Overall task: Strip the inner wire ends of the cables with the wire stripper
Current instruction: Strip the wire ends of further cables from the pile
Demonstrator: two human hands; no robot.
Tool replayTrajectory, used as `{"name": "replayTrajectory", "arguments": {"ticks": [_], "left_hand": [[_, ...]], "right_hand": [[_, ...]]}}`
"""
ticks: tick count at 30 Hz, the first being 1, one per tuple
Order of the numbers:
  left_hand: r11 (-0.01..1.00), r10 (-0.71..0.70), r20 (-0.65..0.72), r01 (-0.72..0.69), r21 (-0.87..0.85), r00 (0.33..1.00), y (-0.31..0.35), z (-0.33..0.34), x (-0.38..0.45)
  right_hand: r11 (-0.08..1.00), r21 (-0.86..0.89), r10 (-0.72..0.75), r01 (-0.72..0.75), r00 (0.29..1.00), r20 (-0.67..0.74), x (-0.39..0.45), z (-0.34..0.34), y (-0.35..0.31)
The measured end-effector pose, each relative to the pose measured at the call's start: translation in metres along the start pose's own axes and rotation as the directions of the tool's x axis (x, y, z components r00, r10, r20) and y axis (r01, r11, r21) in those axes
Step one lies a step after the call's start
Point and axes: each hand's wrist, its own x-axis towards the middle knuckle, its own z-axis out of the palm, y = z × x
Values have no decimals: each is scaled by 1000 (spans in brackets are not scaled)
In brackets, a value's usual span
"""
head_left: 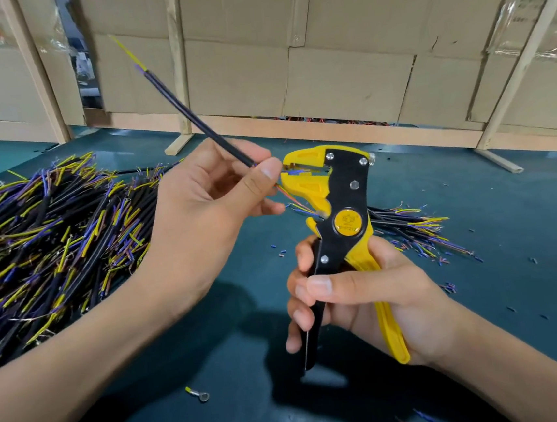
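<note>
Here, mid-frame, the left hand (207, 197) pinches a black cable (193, 115) at the wire stripper (334, 205) head; lower right, the right hand (364, 301) clenches its handles

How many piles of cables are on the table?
2. A big pile lies on the left, beside the left hand. A smaller pile lies on the right, partly hidden behind the stripper in the right hand.

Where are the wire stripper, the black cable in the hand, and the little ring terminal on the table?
wire stripper (346, 224): head view, on its round yellow pivot badge.
black cable (193, 115): head view, mid-sheath above the left hand.
ring terminal (199, 394): head view, on its metal ring end.
</note>
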Motion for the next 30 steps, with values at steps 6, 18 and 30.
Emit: {"name": "replayTrajectory", "arguments": {"ticks": [6,18,30], "left_hand": [[996,33,81,-39,75,996,4,-2,2],[955,79,94,-102,278,992,11,-11,9],[970,117,79,-131,204,990,17,-9,7]], "right_hand": [[1000,0,-12,12,1000,-13,0,1,0],[998,-58,-5,2,999,-50,1,2,0],[994,-106,-22,17,999,-44,0,-4,-1]]}}
